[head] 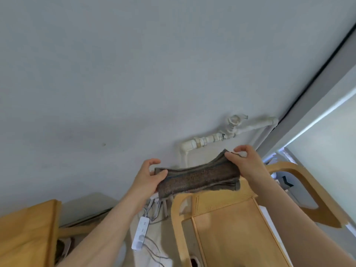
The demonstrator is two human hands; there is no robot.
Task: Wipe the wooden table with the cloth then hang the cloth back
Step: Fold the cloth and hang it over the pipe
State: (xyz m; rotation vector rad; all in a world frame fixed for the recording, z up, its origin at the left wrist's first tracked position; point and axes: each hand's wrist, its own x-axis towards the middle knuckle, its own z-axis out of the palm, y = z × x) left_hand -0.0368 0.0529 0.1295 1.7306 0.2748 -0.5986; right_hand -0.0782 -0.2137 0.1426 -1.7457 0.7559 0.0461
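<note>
A grey-brown folded cloth [198,177] is stretched between both hands in front of the pale wall. My left hand [149,177] pinches its left end between thumb and fingers. My right hand [243,159] pinches the raised right corner. The cloth's lower edge lies over the top of a light wooden chair back [221,201]. A corner of the wooden table [27,232] shows at the lower left.
A white pipe with a valve [229,130] runs along the wall just above the cloth. A white power strip [140,236] with grey cables lies on the floor between table and chair. The chair's curved armrest [300,182] stands at the right, near a bright window.
</note>
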